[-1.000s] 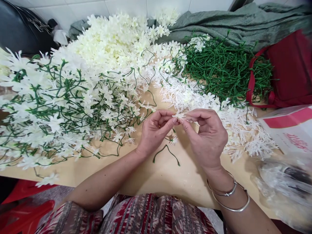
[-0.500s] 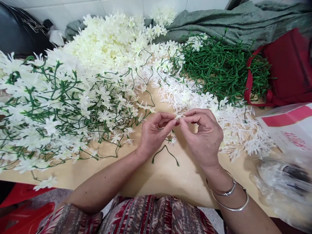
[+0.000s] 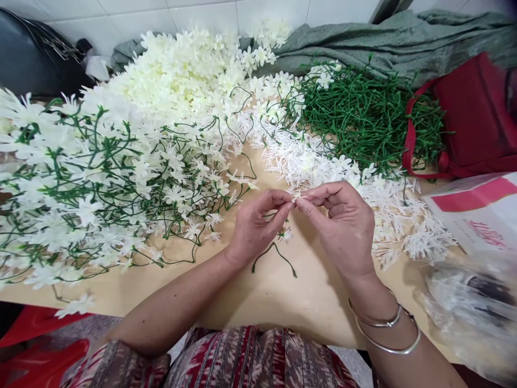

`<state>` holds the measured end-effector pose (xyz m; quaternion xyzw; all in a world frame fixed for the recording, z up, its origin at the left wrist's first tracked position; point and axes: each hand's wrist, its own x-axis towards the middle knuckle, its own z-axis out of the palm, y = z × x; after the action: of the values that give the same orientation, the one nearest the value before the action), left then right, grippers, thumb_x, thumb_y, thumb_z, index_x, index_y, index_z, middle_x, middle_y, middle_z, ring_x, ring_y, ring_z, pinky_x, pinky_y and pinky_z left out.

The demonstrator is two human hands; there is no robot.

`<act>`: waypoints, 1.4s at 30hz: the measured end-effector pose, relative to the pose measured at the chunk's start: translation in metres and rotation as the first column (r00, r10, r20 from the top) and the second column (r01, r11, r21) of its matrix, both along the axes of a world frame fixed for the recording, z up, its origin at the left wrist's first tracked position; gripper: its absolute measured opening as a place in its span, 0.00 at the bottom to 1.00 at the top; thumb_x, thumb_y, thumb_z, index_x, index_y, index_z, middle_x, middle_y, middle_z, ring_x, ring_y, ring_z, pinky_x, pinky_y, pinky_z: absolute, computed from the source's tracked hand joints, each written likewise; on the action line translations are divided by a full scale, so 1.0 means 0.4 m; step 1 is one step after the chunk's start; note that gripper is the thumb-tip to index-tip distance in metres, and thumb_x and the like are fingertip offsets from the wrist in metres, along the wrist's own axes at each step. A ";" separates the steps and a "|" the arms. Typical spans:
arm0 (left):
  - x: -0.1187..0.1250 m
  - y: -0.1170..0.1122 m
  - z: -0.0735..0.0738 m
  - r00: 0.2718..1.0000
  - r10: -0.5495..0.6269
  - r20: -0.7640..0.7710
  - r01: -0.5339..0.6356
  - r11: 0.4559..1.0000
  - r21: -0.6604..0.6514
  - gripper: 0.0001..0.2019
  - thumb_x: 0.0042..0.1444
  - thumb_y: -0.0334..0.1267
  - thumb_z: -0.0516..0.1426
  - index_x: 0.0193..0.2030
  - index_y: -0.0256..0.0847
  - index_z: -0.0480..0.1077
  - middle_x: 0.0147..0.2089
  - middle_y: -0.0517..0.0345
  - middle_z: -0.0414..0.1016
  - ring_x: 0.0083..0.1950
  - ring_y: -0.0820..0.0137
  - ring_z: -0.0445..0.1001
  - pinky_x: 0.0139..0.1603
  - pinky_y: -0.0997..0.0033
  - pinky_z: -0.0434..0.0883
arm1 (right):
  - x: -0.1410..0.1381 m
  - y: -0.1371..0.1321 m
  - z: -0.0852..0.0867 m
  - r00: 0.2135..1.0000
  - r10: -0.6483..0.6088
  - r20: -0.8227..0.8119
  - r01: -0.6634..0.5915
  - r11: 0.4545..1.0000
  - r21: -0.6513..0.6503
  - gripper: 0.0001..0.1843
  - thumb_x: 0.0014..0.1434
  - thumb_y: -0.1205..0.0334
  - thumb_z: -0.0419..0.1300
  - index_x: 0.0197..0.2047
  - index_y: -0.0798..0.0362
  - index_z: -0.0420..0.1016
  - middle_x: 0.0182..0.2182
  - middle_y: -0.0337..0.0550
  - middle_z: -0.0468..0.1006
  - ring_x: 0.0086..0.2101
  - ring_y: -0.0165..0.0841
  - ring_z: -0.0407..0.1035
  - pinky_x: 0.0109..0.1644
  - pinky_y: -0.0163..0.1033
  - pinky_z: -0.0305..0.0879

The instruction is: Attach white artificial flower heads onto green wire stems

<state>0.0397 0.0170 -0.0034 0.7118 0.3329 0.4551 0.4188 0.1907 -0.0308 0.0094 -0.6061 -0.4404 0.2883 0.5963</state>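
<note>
My left hand [image 3: 258, 223] and my right hand [image 3: 341, 221] meet over the middle of the table, both closed in a pinch. Between their fingertips is a small white artificial flower piece [image 3: 298, 195], mostly covered by the fingers. A bit of green stem shows behind my left fingers. Just below the hands, a bent green plastic stem [image 3: 274, 245] lies on the tabletop. To the left spreads a large heap of white artificial flowers on green stems [image 3: 121, 183]. Loose white stamen pieces [image 3: 307, 159] lie beyond and right of my hands.
A pile of bare green stems [image 3: 363, 116] sits at the back right, beside a dark red bag [image 3: 476, 113]. Cream petals [image 3: 181, 70] are heaped at the back. A printed paper bag [image 3: 476, 210] and clear plastic wrapping [image 3: 472, 307] lie along the right side of the wooden table [image 3: 258, 302].
My right hand has shifted slightly right and its wrist has turned a little. The fingertips of both hands stay together on the white flower piece. The view has tilted slightly.
</note>
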 end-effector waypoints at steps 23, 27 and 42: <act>-0.011 0.011 0.019 0.997 -0.066 0.046 0.054 0.972 0.228 0.05 0.70 0.29 0.59 0.47 0.40 0.77 0.44 0.53 0.85 0.45 0.71 0.82 0.49 0.69 0.79 | 0.040 0.016 -0.006 0.973 0.197 -0.116 -0.169 0.961 0.218 0.07 0.59 0.65 0.74 0.35 0.44 0.83 0.35 0.37 0.88 0.40 0.36 0.83 0.50 0.45 0.80; -0.013 0.010 0.009 0.999 -0.005 0.051 -0.003 0.988 0.152 0.05 0.71 0.33 0.60 0.49 0.39 0.76 0.42 0.53 0.83 0.41 0.71 0.81 0.46 0.70 0.78 | 0.049 0.017 -0.015 0.979 0.171 -0.112 -0.143 0.965 0.222 0.08 0.57 0.66 0.75 0.35 0.44 0.82 0.34 0.34 0.87 0.40 0.33 0.82 0.58 0.46 0.79; -0.015 0.010 0.015 0.998 -0.006 0.062 -0.004 0.987 0.159 0.06 0.71 0.37 0.61 0.52 0.43 0.77 0.46 0.52 0.83 0.43 0.69 0.82 0.47 0.65 0.80 | 0.053 0.012 -0.017 0.977 0.211 -0.024 -0.206 0.970 0.125 0.03 0.61 0.58 0.73 0.37 0.43 0.84 0.32 0.34 0.83 0.36 0.33 0.79 0.66 0.53 0.74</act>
<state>0.0336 0.0211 0.0025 0.7287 0.2820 0.5017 0.3712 0.2118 -0.0261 0.0027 -0.5135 -0.5074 0.3330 0.6066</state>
